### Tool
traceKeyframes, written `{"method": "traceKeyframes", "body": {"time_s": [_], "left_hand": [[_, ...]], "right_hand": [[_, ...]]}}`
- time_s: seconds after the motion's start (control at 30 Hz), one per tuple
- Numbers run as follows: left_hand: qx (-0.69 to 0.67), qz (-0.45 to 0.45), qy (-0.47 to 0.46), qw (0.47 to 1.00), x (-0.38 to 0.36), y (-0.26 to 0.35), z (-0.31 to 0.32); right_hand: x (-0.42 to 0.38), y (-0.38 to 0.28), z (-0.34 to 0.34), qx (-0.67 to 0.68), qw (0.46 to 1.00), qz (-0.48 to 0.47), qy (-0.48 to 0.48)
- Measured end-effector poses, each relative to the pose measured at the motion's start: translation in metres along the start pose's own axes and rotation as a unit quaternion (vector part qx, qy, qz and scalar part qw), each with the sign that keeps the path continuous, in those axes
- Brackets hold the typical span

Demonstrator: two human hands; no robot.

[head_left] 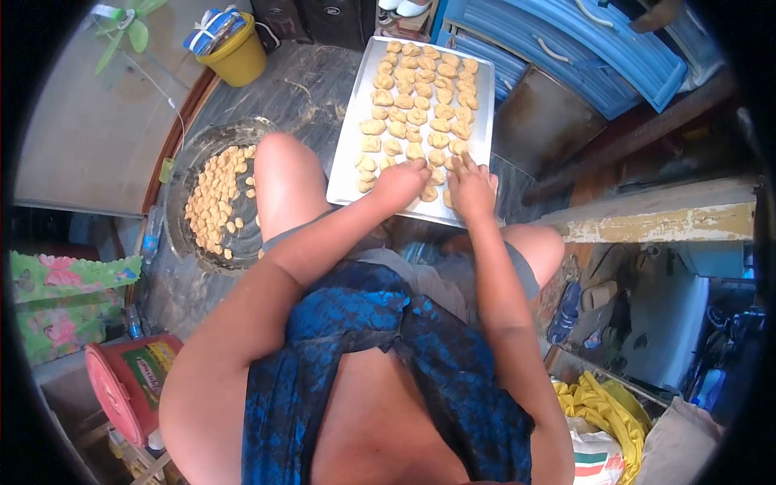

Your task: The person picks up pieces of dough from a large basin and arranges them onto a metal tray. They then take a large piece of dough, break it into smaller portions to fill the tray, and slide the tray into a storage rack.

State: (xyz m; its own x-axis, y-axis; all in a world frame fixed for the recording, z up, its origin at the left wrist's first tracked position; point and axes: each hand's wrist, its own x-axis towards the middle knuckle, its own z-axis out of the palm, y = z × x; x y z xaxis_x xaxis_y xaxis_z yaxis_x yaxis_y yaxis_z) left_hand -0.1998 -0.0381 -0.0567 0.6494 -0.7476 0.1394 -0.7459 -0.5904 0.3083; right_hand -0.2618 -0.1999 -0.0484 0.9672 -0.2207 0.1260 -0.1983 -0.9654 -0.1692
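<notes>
A silver baking tray (346,172) lies across the front of my knees, with rows of lumpy yellowish dough pieces (415,151) on it. My left hand (401,185) is over its near edge, fingers curled together at the dough; whatever is under the fingertips is hidden. To its right, my right hand (474,187) has its fingers stretched forward, the tips touching a dough piece near the tray's right side. More small dough pieces (213,199) lie in a wide dark round pan (175,212) on the floor by my left knee.
Blue drawers (558,32) with white handles stand behind the tray at the right. A yellow bucket (238,61) sits at the back left. Plastic bottles (151,234) are beside the pan, and a red lidded bucket (133,380) is at lower left. Slippers (568,311) lie at right.
</notes>
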Motion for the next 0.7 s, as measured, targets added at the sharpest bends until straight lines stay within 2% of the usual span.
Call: {"method": "traceKeyframes", "body": {"time_s": [0.1, 0.17, 0.3, 0.5, 0.53, 0.57, 0.63, 0.7], "left_hand": [[-0.037, 0.004, 0.026, 0.999, -0.004, -0.001, -0.003], [-0.065, 0.008, 0.039, 0.997, -0.01, 0.001, -0.009], [-0.108, -0.004, 0.06, 0.992, -0.021, 0.001, -0.024], [-0.133, 0.001, 0.086, 0.987, -0.025, -0.008, -0.019], [-0.134, 0.0, 0.085, 0.987, -0.025, -0.009, -0.019], [-0.134, -0.001, 0.088, 0.987, -0.025, -0.01, -0.02], [-0.14, -0.003, 0.091, 0.986, -0.026, -0.011, -0.022], [-0.144, -0.008, 0.088, 0.986, -0.027, -0.014, -0.023]], "right_hand": [[-0.008, 0.002, -0.001, 0.032, 0.999, 0.011, 0.015], [-0.012, 0.01, 0.002, 0.065, 0.994, 0.003, 0.092], [-0.001, 0.018, 0.003, 0.09, 0.987, 0.001, 0.133], [0.037, 0.002, 0.002, 0.031, 0.998, -0.04, 0.042], [0.038, 0.0, 0.006, -0.008, 1.0, -0.029, -0.008], [0.039, 0.0, 0.008, -0.009, 0.999, -0.032, -0.007], [0.037, -0.001, 0.008, -0.063, 0.996, 0.009, -0.065], [0.036, 0.002, 0.01, -0.068, 0.995, 0.012, -0.068]]}}
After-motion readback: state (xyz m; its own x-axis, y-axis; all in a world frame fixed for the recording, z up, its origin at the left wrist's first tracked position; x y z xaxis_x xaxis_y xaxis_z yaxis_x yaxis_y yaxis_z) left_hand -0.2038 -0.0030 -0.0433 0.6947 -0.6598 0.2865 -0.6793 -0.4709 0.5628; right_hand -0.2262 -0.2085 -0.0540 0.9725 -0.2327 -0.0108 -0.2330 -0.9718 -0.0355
